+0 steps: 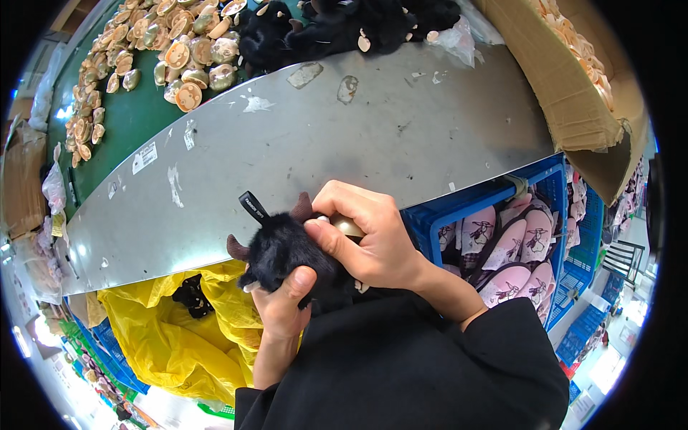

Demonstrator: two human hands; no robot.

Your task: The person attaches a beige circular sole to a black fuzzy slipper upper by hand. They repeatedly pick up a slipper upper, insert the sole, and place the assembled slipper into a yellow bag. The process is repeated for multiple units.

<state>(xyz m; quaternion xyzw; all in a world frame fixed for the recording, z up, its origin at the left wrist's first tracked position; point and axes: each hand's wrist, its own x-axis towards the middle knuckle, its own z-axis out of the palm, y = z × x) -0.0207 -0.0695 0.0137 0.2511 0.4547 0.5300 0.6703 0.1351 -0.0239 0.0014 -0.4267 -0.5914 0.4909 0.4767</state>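
Observation:
A small black plush toy (276, 252) with brown horns and a black ribbon loop (251, 205) on top is held in front of me, over the near edge of the metal table. My left hand (281, 309) is closed round its lower left side, thumb on the fur. At the toy's right side, my right hand (373, 233) pinches the fur by one horn. A shiny gold rounded piece (347, 226) shows between the thumb and fingers of that hand; most of it is hidden. The toy's far side is hidden too.
The grey metal table (430, 118) curves ahead. Beyond it, many gold-and-tan face pieces (188, 95) lie on a green surface beside a black plush pile (337, 32). At right stand a cardboard box (573, 93) and a blue crate (430, 233) of pink printed pieces; a yellow bag (154, 322) hangs lower left.

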